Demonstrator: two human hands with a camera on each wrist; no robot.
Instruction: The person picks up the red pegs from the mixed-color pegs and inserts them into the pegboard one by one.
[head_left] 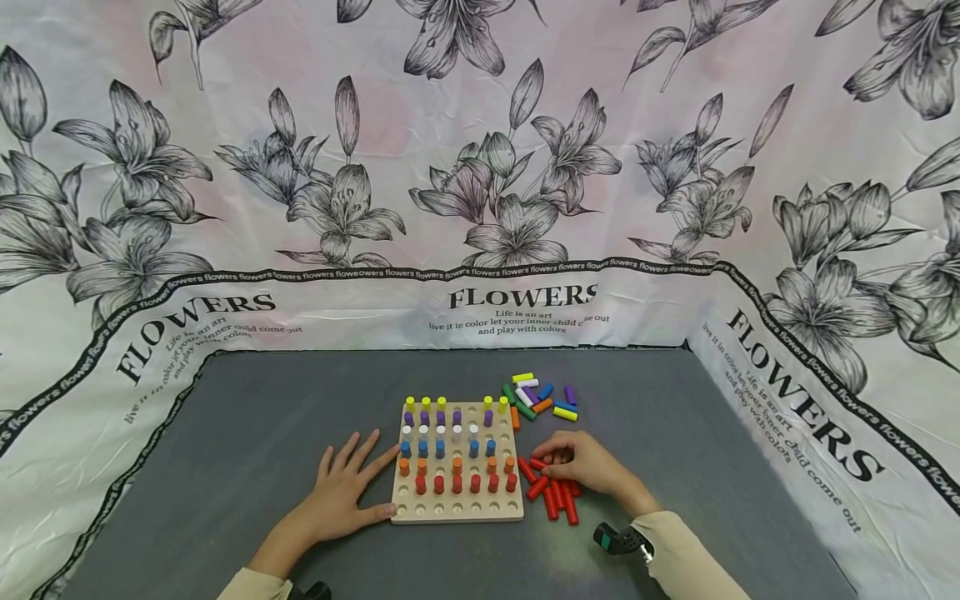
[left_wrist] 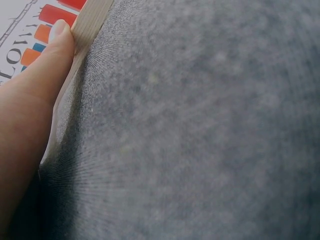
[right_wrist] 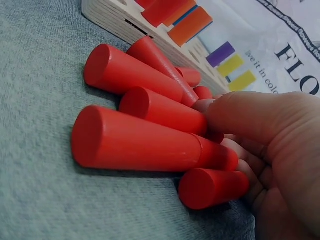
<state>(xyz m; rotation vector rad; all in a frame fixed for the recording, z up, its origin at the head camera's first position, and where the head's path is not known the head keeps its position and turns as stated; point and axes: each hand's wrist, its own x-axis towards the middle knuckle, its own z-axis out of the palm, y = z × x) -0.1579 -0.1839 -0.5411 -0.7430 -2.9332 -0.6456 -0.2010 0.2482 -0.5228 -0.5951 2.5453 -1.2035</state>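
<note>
A pale wooden pegboard [head_left: 457, 514] holds rows of yellow, purple, white, blue, orange and red pegs, with some holes bare. Against its left side rests my left hand [head_left: 341, 493], fingers spread; the thumb [left_wrist: 55, 60] touches the board's edge in the left wrist view. To the right of the board, my right hand [head_left: 588, 462] pinches a red peg [head_left: 537, 463] between thumb and fingertips, above a pile of loose red pegs [head_left: 572, 508]. In the right wrist view the fingers partly hide the held peg, and several red pegs [right_wrist: 135, 142] lie close by.
Behind the right hand lies a loose group of mixed pegs, among them a yellow peg [head_left: 566, 413], an orange peg [head_left: 515, 418] and a purple peg [head_left: 570, 395]. The grey table [head_left: 262, 433] ends at a flower-printed cloth [head_left: 517, 308].
</note>
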